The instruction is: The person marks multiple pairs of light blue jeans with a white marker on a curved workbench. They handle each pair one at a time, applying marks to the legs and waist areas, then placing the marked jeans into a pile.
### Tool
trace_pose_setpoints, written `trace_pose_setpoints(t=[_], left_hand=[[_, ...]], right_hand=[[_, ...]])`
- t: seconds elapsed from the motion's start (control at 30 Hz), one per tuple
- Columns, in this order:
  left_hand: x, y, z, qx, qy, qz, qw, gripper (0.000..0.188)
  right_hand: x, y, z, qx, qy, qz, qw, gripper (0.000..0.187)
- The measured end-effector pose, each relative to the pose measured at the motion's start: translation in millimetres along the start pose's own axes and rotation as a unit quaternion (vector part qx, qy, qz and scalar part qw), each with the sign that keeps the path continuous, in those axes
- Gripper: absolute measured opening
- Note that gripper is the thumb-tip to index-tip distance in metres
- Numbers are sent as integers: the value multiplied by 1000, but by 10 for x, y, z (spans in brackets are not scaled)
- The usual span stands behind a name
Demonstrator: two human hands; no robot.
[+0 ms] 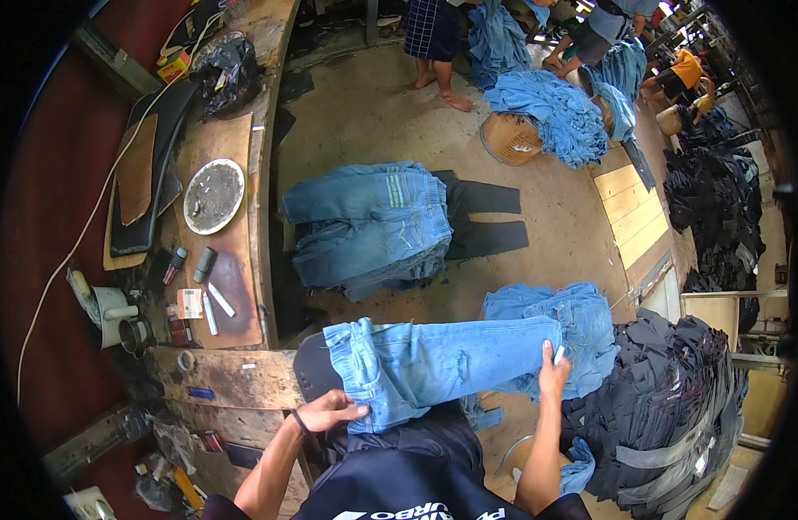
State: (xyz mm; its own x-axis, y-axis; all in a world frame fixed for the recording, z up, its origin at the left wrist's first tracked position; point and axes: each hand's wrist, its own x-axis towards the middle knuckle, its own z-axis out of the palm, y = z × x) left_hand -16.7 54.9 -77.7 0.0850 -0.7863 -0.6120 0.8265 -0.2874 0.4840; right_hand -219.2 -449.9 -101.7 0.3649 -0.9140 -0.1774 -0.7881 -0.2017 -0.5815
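Note:
A pair of light-blue denim pants (451,364) with an elastic waistband lies folded lengthwise across my lap. At the waistband end, my left hand (334,411) is closed on the denim, thumb on top. My right hand (552,373) grips the leg hem at the other end. A short white stick-like thing (559,354) pokes out between the right fingers; its kind is unclear. Just beyond that hand sits a heap of blue denim (589,325). Under the waistband, a dark rounded board (314,368) shows in part.
Stacked blue jeans (364,225) lie on the floor ahead, over black pants (494,212). A big black cloth pile (667,407) stands at right. The left wooden bench (243,156) holds a round ash-filled dish (213,198) and white markers (221,299). People work beyond, near a denim-filled basket (511,139).

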Motion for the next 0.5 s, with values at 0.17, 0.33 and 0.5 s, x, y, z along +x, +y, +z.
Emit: trace_pose_setpoints(t=[0.17,0.33,0.5], left_hand=[[613,261,758,108,47,60,991,37],[2178,654,2315,300,54,147,941,42],[2463,438,2074,100,389,211,891,40]], right_hand=[[1087,425,-515,35,231,25,972,57],[2705,-313,-1678,262,159,-47,951,58],[1815,-796,-1014,83,88,-169,978,48]])
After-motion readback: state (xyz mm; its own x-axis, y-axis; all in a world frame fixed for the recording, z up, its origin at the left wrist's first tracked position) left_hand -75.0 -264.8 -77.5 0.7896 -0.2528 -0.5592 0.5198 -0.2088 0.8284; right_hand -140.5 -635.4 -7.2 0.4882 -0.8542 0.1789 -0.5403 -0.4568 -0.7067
